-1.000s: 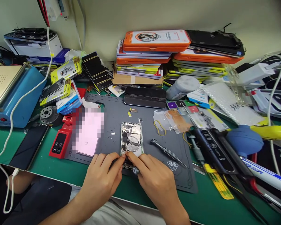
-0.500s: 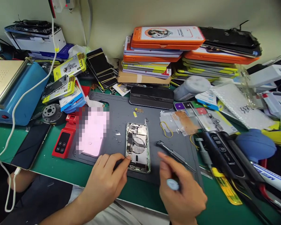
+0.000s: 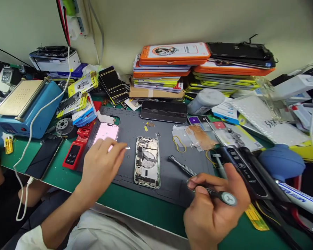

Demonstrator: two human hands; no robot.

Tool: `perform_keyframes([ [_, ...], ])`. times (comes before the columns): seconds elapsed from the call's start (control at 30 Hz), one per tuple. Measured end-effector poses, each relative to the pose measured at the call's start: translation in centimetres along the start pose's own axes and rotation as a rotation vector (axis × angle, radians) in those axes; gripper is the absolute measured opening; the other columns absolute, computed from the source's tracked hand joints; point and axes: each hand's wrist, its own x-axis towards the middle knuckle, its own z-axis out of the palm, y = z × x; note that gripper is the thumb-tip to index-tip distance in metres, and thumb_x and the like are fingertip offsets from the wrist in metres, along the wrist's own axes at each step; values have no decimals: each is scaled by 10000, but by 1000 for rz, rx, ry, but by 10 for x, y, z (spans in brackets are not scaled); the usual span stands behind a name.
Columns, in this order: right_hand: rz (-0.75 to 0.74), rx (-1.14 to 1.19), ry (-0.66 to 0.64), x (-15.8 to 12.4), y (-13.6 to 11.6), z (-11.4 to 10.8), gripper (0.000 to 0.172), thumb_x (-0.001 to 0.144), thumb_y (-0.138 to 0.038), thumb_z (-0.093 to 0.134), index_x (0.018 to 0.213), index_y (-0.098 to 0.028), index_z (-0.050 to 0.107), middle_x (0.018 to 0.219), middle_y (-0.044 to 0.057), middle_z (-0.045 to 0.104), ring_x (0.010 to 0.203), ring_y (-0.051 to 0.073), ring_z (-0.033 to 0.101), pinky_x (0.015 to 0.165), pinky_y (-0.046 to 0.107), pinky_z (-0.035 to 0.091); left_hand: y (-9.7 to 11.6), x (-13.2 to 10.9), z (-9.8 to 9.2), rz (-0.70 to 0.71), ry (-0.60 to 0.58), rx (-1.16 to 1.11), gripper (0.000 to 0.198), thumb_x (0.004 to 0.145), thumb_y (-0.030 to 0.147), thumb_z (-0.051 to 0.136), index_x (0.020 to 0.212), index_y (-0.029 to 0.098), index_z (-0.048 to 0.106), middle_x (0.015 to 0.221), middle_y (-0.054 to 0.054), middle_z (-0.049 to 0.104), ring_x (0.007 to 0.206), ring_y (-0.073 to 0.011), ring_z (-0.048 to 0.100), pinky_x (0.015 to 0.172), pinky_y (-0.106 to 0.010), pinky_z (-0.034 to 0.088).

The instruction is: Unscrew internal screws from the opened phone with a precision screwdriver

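Observation:
An opened phone (image 3: 147, 162) with its inner parts exposed lies on the grey mat (image 3: 125, 121). My left hand (image 3: 104, 161) hovers left of it, over the lower part of a phone with a lit pink screen (image 3: 106, 131). Its thumb and forefinger are pinched together beside small bits (image 3: 128, 148) on the mat; whether something is between them I cannot make out. To the right of the opened phone, my right hand (image 3: 216, 205) holds a dark screwdriver (image 3: 221, 196) with a round grey cap, tilted. Another screwdriver (image 3: 182, 166) rests on the mat.
A red device (image 3: 73, 154) and a dark phone (image 3: 45, 156) lie at the left, near a blue machine (image 3: 39, 111). Stacked boxes (image 3: 161, 74) stand at the back. Black tools (image 3: 247, 170) and a blue air blower (image 3: 280, 161) crowd the right.
My left hand has left the opened phone and moved up and left, toward the small bits. My right hand has moved right and turned, still holding the screwdriver. The camera view has shifted.

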Motion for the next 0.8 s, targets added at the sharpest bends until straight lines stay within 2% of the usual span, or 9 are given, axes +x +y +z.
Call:
perform_keyframes([
  [0.07, -12, -35, -23, 0, -1, 1, 546, 1109, -261, 595, 1638, -329, 478, 944, 31, 622, 763, 192, 580, 713, 345, 522, -11, 21, 6, 15, -14, 104, 163, 1082, 234, 614, 1104, 187, 769, 982, -56, 703, 887, -229, 580, 783, -371, 450],
  [0.2, -90, -34, -52, 3, -2, 1, 575, 1121, -197, 576, 1661, -253, 386, 989, 36, 630, 819, 174, 634, 794, 349, 579, -24, 51, 24, 58, -170, 218, 128, 1051, 221, 657, 1043, 159, 768, 1041, -88, 708, 964, -272, 577, 777, -385, 406],
  [0.3, -136, -28, -53, 6, -2, 0, 571, 1114, -162, 583, 1643, -227, 377, 1012, 44, 637, 816, 176, 665, 829, 382, 599, -24, 61, 37, 80, -232, 226, 161, 1059, 184, 626, 987, 145, 764, 1005, -93, 699, 953, -267, 566, 758, -377, 372],
  [0.47, -106, -3, -67, 4, -4, -1, 504, 1119, -178, 590, 1596, -219, 430, 1010, 47, 658, 847, 178, 686, 822, 355, 599, -21, 67, 50, 79, -286, 183, 217, 1074, 152, 575, 929, 124, 734, 979, -104, 681, 964, -258, 562, 771, -366, 364],
  [0.6, -90, -77, -106, 0, -1, -2, 479, 1111, -169, 614, 1565, -225, 474, 1072, 67, 684, 932, 192, 704, 821, 329, 571, -20, 72, 41, 36, -275, 87, 162, 1079, 179, 577, 958, 127, 671, 1021, -104, 673, 998, -259, 570, 830, -373, 410],
  [0.67, -162, -168, -108, 0, 3, -3, 501, 1092, -140, 638, 1562, -224, 483, 1126, 87, 692, 969, 215, 703, 835, 350, 568, -16, 67, 28, -9, -233, 19, 168, 1131, 216, 479, 1061, 145, 614, 1074, -88, 661, 1003, -225, 580, 854, -356, 441],
  [0.73, -296, -291, -74, 1, 6, -6, 544, 1058, -99, 677, 1556, -225, 498, 1181, 107, 695, 987, 237, 693, 857, 378, 567, -6, 53, 13, -102, -149, -109, 251, 1179, 239, 278, 1152, 174, 519, 1081, -65, 626, 951, -167, 583, 825, -314, 462],
  [0.8, -372, -426, -35, 2, 7, -8, 591, 1029, -80, 717, 1564, -217, 506, 1173, 116, 702, 952, 252, 678, 823, 378, 554, 7, 30, 0, -289, 10, -572, 199, 1188, 318, 317, 1086, 222, 458, 989, -17, 566, 839, -133, 536, 773, -289, 451],
])
